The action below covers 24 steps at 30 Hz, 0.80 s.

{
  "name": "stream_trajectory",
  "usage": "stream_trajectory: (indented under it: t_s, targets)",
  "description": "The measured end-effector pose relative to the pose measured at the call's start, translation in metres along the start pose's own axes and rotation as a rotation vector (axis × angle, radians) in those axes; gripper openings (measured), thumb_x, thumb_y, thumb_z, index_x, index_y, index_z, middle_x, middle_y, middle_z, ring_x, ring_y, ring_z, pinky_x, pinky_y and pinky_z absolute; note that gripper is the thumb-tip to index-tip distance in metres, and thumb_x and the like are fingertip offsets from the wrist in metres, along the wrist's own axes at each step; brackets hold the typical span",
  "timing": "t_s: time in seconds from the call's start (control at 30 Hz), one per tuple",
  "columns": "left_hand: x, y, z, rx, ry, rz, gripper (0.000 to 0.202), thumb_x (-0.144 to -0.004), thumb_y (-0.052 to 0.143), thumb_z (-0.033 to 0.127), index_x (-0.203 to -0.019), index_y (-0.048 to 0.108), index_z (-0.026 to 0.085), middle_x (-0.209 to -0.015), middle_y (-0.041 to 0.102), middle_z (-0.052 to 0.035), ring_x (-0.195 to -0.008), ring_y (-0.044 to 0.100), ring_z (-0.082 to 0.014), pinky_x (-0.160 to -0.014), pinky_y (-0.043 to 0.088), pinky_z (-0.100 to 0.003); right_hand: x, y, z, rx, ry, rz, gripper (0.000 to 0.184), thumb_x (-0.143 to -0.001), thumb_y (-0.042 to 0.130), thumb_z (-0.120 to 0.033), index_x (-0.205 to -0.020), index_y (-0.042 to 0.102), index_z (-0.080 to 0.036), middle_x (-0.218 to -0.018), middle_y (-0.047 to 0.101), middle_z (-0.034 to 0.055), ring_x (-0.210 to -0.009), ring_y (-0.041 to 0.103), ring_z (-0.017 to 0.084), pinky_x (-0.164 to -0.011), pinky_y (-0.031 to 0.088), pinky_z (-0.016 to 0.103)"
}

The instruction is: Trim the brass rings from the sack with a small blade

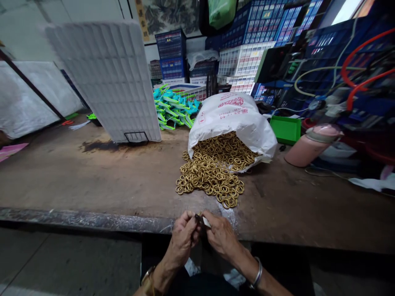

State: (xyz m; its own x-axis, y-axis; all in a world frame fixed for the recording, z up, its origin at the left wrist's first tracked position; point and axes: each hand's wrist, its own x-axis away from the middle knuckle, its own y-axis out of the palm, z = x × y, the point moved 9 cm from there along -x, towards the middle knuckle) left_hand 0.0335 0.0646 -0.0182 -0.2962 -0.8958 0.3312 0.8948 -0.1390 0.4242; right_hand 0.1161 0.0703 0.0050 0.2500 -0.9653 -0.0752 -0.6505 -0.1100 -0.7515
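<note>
At the near table edge my left hand (182, 238) and my right hand (222, 235) meet, fingertips pinched close together. My right hand grips a small tool (206, 222) with a dark tip and a whitish part; its exact kind is not clear. The fingers of my left hand are closed at the dark tip, and whatever they hold is mostly hidden. Just beyond the hands lies a heap of brass-coloured rings (210, 176). They spill from the open mouth of a white woven sack (231, 113) with red print, lying on its side.
A white ribbed panel (108, 82) stands on the wooden table (92, 176) at left. Bright green and teal pieces (175, 107) are piled behind. At right are a green tray (285, 129), a pink bottle (313, 144) and red hoses (352, 74). Stacked crates (243, 57) fill the back.
</note>
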Motion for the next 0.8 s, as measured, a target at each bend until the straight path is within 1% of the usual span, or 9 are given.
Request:
stream_trajectory:
  t_s: [0.13,0.3,0.37,0.43,0.5,0.57,0.67,0.73,0.8]
  targets:
    - [0.003,-0.003,0.002,-0.077,0.018,0.018,0.033,-0.072,0.054,0.047,-0.072,0.039,0.018,-0.053,0.041,0.0080,-0.039,0.027,-0.0017,-0.037,0.018,-0.015,0.001,0.001,-0.002,0.018,-0.002,-0.003,0.030,-0.061,0.034,-0.002,-0.080,0.048,-0.019,-0.071,0.058,0.0010,-0.065,0.053,0.013,-0.058,0.033,0.021]
    - [0.002,-0.009,0.008,-0.141,0.068,0.074,0.037,-0.068,0.056,0.051,-0.067,0.040,0.017,-0.051,0.041,0.0075,-0.040,0.029,-0.0024,-0.038,0.021,-0.016,0.001,0.000,-0.003,0.127,0.027,0.015,0.034,-0.059,0.034,-0.002,-0.083,0.050,-0.019,-0.073,0.060,0.0015,-0.064,0.053,0.014,-0.057,0.030,0.022]
    - [0.003,-0.010,0.009,-0.176,0.072,0.088,0.037,-0.069,0.055,0.051,-0.065,0.042,0.017,-0.051,0.041,0.0071,-0.039,0.029,-0.0025,-0.038,0.020,-0.016,0.001,0.001,-0.002,0.171,0.043,-0.004,0.035,-0.058,0.035,-0.001,-0.083,0.051,-0.019,-0.071,0.061,0.0014,-0.063,0.053,0.014,-0.056,0.029,0.022]
    - [0.006,-0.009,0.008,-0.189,0.055,0.068,0.036,-0.071,0.053,0.050,-0.064,0.042,0.017,-0.051,0.042,0.0067,-0.039,0.028,-0.0024,-0.038,0.019,-0.016,-0.001,0.003,0.003,0.214,0.062,-0.026,0.033,-0.059,0.035,-0.001,-0.082,0.051,-0.018,-0.068,0.060,0.0010,-0.060,0.052,0.013,-0.054,0.027,0.023]
    - [0.012,-0.004,0.007,-0.151,0.024,0.020,0.033,-0.073,0.053,0.047,-0.066,0.043,0.017,-0.052,0.044,0.0061,-0.039,0.029,-0.0022,-0.037,0.018,-0.016,-0.003,-0.001,0.015,0.267,0.112,-0.024,0.029,-0.062,0.036,-0.002,-0.080,0.052,-0.018,-0.066,0.060,0.0011,-0.057,0.051,0.013,-0.052,0.025,0.023]
    - [0.017,0.003,0.005,-0.062,-0.014,-0.045,0.029,-0.074,0.054,0.044,-0.068,0.043,0.018,-0.053,0.045,0.0060,-0.037,0.029,-0.0021,-0.036,0.018,-0.016,-0.005,-0.014,0.031,0.328,0.187,0.032,0.024,-0.067,0.036,-0.004,-0.078,0.052,-0.018,-0.064,0.059,0.0015,-0.055,0.050,0.012,-0.051,0.024,0.023]
    - [0.019,0.011,0.004,0.101,-0.056,-0.116,0.026,-0.075,0.054,0.041,-0.070,0.045,0.017,-0.057,0.048,0.0045,-0.037,0.030,-0.0021,-0.035,0.019,-0.016,-0.011,-0.043,0.048,0.385,0.251,0.174,0.020,-0.072,0.038,-0.008,-0.078,0.053,-0.019,-0.063,0.058,0.0013,-0.055,0.050,0.012,-0.051,0.023,0.024]
    - [0.017,0.011,0.002,0.173,-0.069,-0.125,0.026,-0.075,0.054,0.041,-0.071,0.048,0.015,-0.064,0.052,0.0015,-0.039,0.032,-0.0024,-0.035,0.022,-0.016,-0.016,-0.064,0.055,0.417,0.270,0.272,0.017,-0.074,0.039,-0.010,-0.080,0.053,-0.018,-0.065,0.058,0.0015,-0.058,0.050,0.013,-0.052,0.024,0.024]
    - [0.014,0.009,0.000,0.195,-0.080,-0.116,0.026,-0.076,0.053,0.039,-0.073,0.052,0.013,-0.071,0.055,-0.0022,-0.041,0.035,-0.0028,-0.035,0.024,-0.016,-0.024,-0.079,0.060,0.458,0.284,0.334,0.015,-0.077,0.041,-0.014,-0.085,0.053,-0.018,-0.072,0.059,0.0026,-0.062,0.052,0.013,-0.053,0.024,0.024]
